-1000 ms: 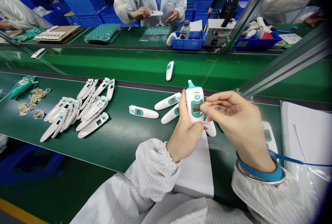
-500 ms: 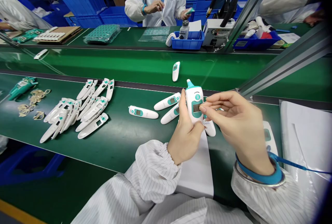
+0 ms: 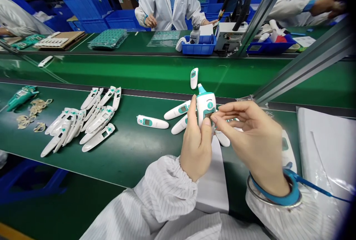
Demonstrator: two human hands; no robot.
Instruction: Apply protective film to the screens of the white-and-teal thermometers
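My left hand (image 3: pixel 196 149) is closed around a white and teal ear thermometer (image 3: pixel 203 103), its probe tip pointing up and its thumb lying on the front beside the small screen. Thumb and fingertips of my right hand (image 3: pixel 251 140) are pinched together at the screen's right edge; whatever is between them is too small to make out. Behind and beside the hands, several similar thermometers (image 3: pixel 178 110) lie on the green bench, partly covered. One more thermometer (image 3: pixel 152 122) lies apart to the left. White paper (image 3: pixel 214 180) is under my hands.
Several white shell halves (image 3: pixel 97 138) are piled on the left, near rubber bands (image 3: pixel 37 106) and a green tool (image 3: pixel 21 97). A green belt (image 3: pixel 125 71) carries a thermometer (image 3: pixel 194 78). Plastic-covered sheets (image 3: pixel 328 151) lie right, under a slanting metal post (image 3: pixel 300 64). A co-worker stands opposite.
My left thumb has moved up onto the thermometer's front, beside the screen. On the belt, the thermometer has shifted slightly right. The co-worker's hands opposite have lowered.
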